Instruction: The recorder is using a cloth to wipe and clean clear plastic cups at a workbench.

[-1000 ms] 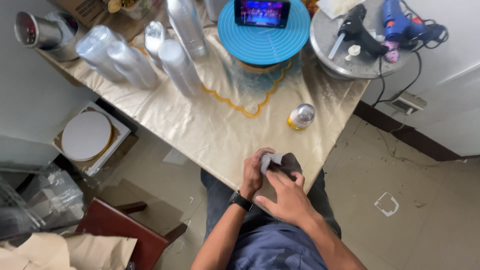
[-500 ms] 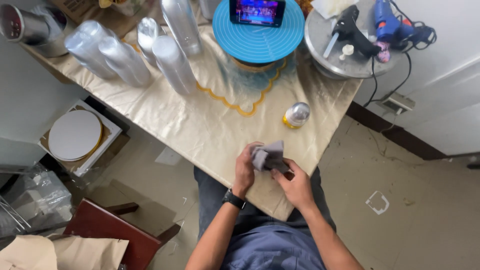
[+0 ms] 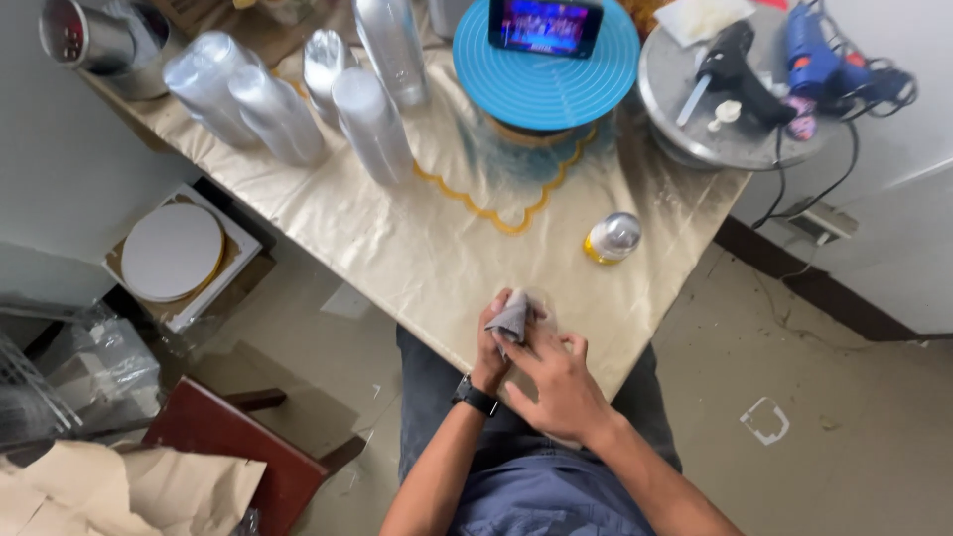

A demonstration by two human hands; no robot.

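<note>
Grey cone-shaped piece (image 3: 513, 318), small and rolled like foil or card, sits pinched between both hands at the near edge of the table (image 3: 397, 248), right above the person's lap. The left hand (image 3: 491, 347) is curled closed around its lower end, thumb and fingers wrapped on it. The right hand (image 3: 558, 382) lies half open, fingers spread, fingertips pressing the cone's side. To do this shaping well, I'd judge the left grip should stay low and firm while the right fingers smooth along the seam with light pressure, or the thin wall will crease. Just beyond, to the right, a small yellow jar with a silver lid (image 3: 612, 238) stands near. Far across the table, the tall silver cones (image 3: 372, 124) wait, well apart.
</note>
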